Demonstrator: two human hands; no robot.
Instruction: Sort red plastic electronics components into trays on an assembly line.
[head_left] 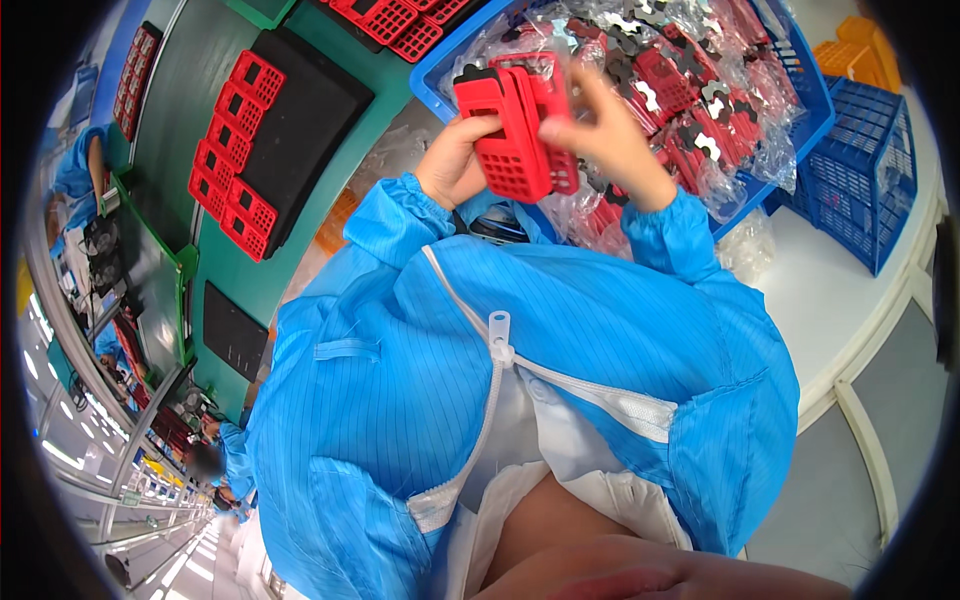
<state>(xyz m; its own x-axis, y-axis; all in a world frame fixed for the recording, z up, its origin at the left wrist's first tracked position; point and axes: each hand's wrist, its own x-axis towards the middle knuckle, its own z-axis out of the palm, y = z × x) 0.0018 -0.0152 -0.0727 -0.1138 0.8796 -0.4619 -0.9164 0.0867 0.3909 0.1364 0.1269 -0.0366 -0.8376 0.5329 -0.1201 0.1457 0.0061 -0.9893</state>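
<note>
My left hand [458,162] is closed around a small stack of red calculator casings [511,140], with a window at the top and a grid of key holes below. A black piece shows at the stack's upper left edge. On the stack's right side my right hand [612,135] grips another red casing [560,175] between thumb and fingers; its fingers are slightly blurred. Both hands are raised over the near left edge of a blue crate [432,72]. Inside it lie many red casings in clear plastic bags [665,85], among black and white pieces.
On the green work surface [335,180] to the left, several red casings [232,140] line a black mat [300,130]. Another dark mat [235,330] lies nearer. Right of the crate stand a blue basket [865,150] and yellow bins [860,55]. Co-workers in blue [75,175] are far left.
</note>
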